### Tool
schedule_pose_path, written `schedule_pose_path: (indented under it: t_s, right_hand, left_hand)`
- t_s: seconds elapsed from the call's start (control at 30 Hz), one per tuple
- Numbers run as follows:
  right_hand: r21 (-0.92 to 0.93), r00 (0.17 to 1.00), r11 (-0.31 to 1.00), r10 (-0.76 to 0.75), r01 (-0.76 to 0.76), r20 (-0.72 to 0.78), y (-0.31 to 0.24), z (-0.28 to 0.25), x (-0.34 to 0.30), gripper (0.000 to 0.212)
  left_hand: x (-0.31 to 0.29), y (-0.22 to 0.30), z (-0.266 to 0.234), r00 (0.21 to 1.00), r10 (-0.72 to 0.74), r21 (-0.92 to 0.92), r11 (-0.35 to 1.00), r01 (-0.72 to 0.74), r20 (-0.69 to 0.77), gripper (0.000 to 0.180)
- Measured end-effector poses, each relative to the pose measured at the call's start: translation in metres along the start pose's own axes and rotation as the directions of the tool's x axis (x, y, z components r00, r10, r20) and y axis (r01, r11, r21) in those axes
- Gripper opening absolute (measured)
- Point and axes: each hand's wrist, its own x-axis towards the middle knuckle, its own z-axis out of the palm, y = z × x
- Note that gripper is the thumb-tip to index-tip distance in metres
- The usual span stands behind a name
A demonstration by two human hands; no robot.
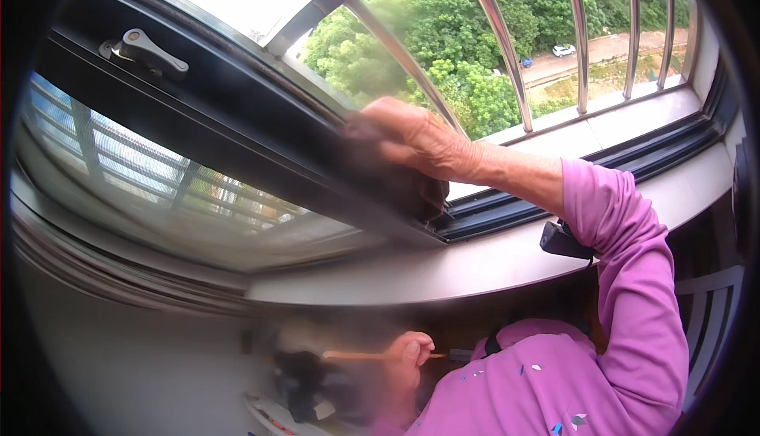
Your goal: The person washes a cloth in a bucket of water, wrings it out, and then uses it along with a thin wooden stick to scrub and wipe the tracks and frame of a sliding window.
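My right hand [419, 137] reaches across to the edge of the black sliding window sash [261, 131]. Its fingers are bent around a dark, cloth-like thing [431, 197] that lies against the sash edge; blur and the dark frame hide its outline. Lower down, near my body, my left hand [406, 361] is closed around a thin wooden stick [356, 355]. The stick lies roughly level, and its right end shows just past the fingers. A blurry smear covers part of that area.
A silver handle [154, 54] sits on the sash. Below the opening run the black window track [507, 213] and a pale sill [380, 278]. Metal bars [499, 32] stand outside, before trees. A small black device [564, 240] is by my right elbow; a white slatted chair back [712, 317] stands at right.
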Motion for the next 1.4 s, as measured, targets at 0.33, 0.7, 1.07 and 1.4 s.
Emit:
schedule_pose_path:
  t_s: [0.33,0.7,1.07,1.4]
  right_hand:
    - [-0.04,0.8,0.901,0.403,-0.432,0.444,0.028,-0.013,-0.095,0.026]
    - [0.479,0.986,0.878,-0.065,-0.017,0.154,-0.034,-0.032,0.098,0.03]
    - [0.113,0.99,0.986,-0.128,0.121,0.057,-0.016,-0.007,0.087,0.024]
    - [0.077,0.977,0.993,0.078,-0.094,0.198,-0.047,-0.038,-0.018,0.028]
  left_hand:
    - [-0.009,-0.002,0.021,0.997,-0.009,0.061,0.998,0.014,-0.073,0.018]
    - [-0.002,-0.018,0.015,0.971,0.226,0.451,0.876,-0.171,-0.071,0.02]
    - [-0.01,-0.035,0.012,0.96,0.209,0.334,0.932,-0.139,-0.184,0.02]
    - [0.008,-0.016,0.028,0.992,-0.039,0.057,0.997,0.046,-0.119,0.021]
